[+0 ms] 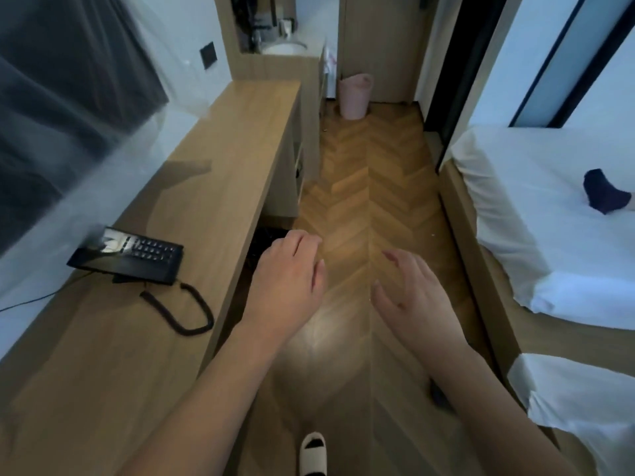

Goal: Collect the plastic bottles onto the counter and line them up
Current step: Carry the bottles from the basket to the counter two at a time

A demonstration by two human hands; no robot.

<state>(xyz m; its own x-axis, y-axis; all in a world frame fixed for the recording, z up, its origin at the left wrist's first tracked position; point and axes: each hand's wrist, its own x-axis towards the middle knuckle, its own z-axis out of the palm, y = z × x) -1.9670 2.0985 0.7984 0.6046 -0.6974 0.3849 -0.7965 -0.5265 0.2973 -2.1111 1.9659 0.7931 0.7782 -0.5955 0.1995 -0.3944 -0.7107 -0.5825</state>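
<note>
1. Desk (pixel 220 173): bare but for a phone (pixel 127 255) at its near end; no bottles on it.
2. Bed (pixel 536 214): across the aisle from desk; no bottles seen.
3. Left hand (pixel 288 269), right hand (pixel 415 297): beside desk edge, relaxed, empty.
4. Likely step: searching. Next: locating a bottle.
</note>
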